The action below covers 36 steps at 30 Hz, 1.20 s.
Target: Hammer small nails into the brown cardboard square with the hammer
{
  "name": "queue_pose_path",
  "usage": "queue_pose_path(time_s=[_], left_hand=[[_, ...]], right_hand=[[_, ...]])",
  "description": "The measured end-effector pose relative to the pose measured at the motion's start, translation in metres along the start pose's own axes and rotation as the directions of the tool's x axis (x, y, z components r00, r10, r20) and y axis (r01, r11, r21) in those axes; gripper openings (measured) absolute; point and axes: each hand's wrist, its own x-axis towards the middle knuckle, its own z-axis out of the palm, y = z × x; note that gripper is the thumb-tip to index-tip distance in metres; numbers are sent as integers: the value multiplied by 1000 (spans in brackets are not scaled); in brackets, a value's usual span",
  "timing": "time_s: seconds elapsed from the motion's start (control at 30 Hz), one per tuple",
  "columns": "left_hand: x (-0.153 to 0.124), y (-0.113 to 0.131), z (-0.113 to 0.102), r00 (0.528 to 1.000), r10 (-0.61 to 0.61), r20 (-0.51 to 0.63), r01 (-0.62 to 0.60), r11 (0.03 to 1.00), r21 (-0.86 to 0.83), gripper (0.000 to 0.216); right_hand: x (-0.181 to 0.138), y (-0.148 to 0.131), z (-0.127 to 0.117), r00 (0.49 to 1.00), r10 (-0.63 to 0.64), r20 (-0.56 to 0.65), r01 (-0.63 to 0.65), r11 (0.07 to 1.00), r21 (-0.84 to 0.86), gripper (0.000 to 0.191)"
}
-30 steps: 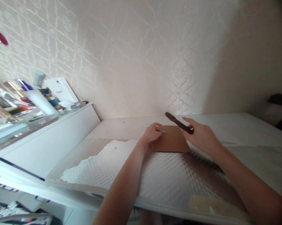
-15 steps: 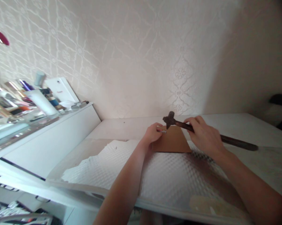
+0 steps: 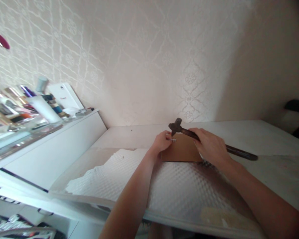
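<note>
Head-worn camera close above the table; faces the wall, tilted down; left edge seems blurred.

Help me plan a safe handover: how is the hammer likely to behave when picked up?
The hammer is probably head-heavy: its dark head sits at one end of a slender handle, so it may dip that way. It should be stiff, as the handle looks straight through the right hand. Rolling seems unlikely, since the head juts out on both sides.

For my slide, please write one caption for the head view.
Right hand holding a hammer above a brown board, left hand gripping a small shiny object.
</note>
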Motion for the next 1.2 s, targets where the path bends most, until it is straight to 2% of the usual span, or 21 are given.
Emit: queue_pose_path(time_s=[0.27,0.4,1.07,1.2], left_hand=[[1,2,-1,1000,-7,21,7,1000,10,28],[1,1,0,1000,-11,17,11,1000,-7,33],[-1,4,-2,1000,-9,10,8,1000,20,24],[0,3,-1,1000,1,13,-1,1000,9,29]], right_hand=[[1,1,4,997,-63,43,63,998,4,45],[1,2,6,999,-48,9,49,999,-21,45],[1,5,8,996,-77,43,77,997,8,45],[1,4,7,998,-68,15,68,998,14,45]])
